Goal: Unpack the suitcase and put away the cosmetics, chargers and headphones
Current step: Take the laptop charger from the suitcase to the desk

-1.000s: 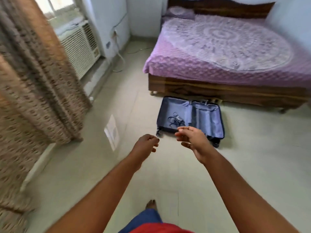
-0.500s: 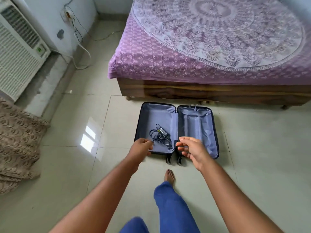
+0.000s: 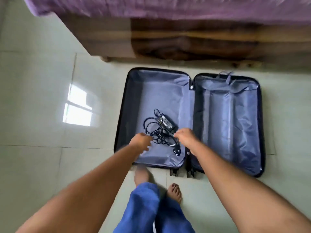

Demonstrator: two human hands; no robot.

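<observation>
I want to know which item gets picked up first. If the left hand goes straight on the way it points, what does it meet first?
Most likely the tangled charger cable in the suitcase, just beyond the left hand; depth is unclear.

Soft, even daylight fills the room, bright enough that colours read clearly and nothing sits in deep shade. A sharp white window reflection [image 3: 77, 107] glares off the glossy floor tiles [image 3: 38, 165], with a hazy bloom around it. Motion blur smears the purple bedspread [image 3: 168, 5] and the wooden bed frame [image 3: 193, 41] along the top. The left hand [image 3: 141, 141] is streaked at its fingers; the right hand [image 3: 186, 136] is a little crisper. The charger [image 3: 161, 130] in the open suitcase [image 3: 227, 115] stays fairly sharp, the lining showing faint sheen. Wide-angle stretch bends tile lines and swells the forearms at the bottom corners.
</observation>
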